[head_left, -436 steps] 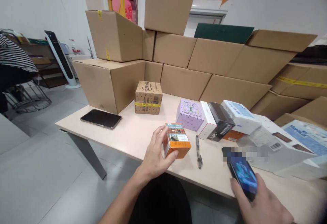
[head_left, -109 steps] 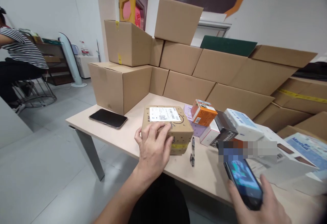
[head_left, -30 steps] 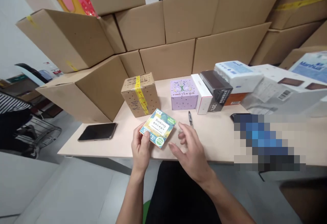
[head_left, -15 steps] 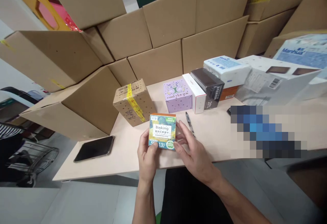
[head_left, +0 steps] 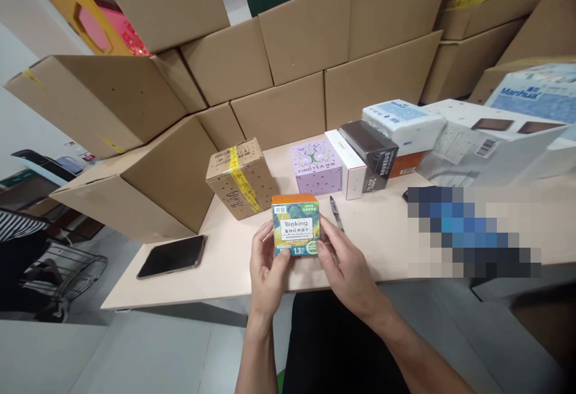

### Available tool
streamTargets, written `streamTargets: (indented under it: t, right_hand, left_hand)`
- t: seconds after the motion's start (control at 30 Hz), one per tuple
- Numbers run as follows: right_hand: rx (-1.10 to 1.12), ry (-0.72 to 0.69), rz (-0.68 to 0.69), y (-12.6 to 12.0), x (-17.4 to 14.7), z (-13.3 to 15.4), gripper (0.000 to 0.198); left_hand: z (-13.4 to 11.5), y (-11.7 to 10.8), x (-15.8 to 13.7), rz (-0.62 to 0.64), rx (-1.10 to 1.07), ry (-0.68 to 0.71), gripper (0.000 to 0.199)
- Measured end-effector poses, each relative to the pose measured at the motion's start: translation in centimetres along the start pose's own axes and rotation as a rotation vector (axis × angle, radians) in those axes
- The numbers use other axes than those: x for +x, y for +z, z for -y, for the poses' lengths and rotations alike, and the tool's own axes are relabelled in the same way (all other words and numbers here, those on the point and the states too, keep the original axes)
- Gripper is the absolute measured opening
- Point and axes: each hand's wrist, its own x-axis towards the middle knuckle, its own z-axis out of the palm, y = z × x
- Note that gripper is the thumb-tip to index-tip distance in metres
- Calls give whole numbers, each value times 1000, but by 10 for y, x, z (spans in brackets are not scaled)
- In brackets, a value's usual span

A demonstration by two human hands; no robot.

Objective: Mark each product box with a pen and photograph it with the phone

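Note:
Both hands hold a small carton (head_left: 296,226) printed "Binking" in teal, yellow and green, its orange top edge showing and its front facing me. My left hand (head_left: 267,268) grips its left side, thumb on the lower front. At the right side, my right hand (head_left: 346,262) closes on it with the thumb at the lower right corner; the other fingers are partly hidden behind. Just beyond the carton lie a pen (head_left: 336,213), a brown taped box (head_left: 242,178) and a lilac "Find Tea" box (head_left: 317,169).
A phone (head_left: 171,256) lies on the left of the table (head_left: 225,262). To the right stand a white box (head_left: 348,166), a dark box (head_left: 373,154) and a tissue pack (head_left: 402,121). Stacked cardboard boxes (head_left: 279,118) line the back. A pixelated patch covers the right side.
The carton has tilted so that more of its orange top shows, and it sits slightly further right in view with both hands. The whole view has shifted a little.

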Motion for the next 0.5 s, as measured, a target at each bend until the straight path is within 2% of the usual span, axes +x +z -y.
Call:
streamTargets:
  t: [0.37, 0.5]
  right_hand:
    - [98, 55, -73, 6, -6, 0, 44]
    - [91, 31, -76, 4, -8, 3, 32]
  left_hand:
    - [2, 6, -7, -160, 48, 96, 43]
    - [4, 8, -9, -223, 139, 207, 41]
